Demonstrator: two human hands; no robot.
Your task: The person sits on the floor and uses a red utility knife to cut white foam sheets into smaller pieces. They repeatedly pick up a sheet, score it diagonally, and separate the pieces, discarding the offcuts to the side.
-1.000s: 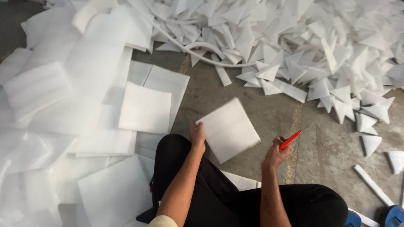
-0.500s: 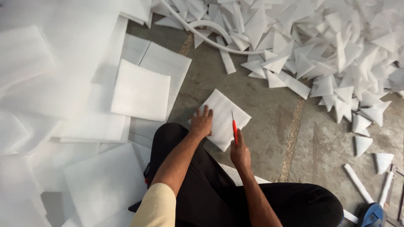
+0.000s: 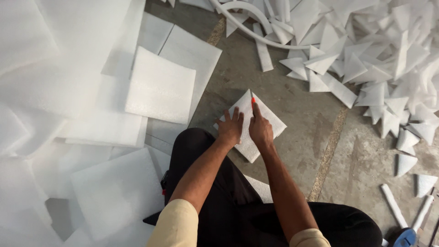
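Observation:
A white square foam sheet (image 3: 267, 116) lies on the concrete floor in front of my knees, turned like a diamond. My left hand (image 3: 230, 128) presses flat on its left half, fingers spread. My right hand (image 3: 260, 129) grips a red-handled cutter (image 3: 253, 101), whose tip rests near the sheet's far corner, along its middle line. Both forearms reach forward over my black trousers.
Stacks of white foam squares (image 3: 160, 87) cover the floor to the left. A heap of cut foam triangles (image 3: 366, 59) and strips fills the upper right, with a curved white tube (image 3: 247, 23). White rods (image 3: 393, 212) and a blue object (image 3: 404, 237) lie at bottom right.
My right hand swung in from the right side and brought the red cutter onto the sheet's middle. My left hand settled flat on the sheet. The camera tilted closer.

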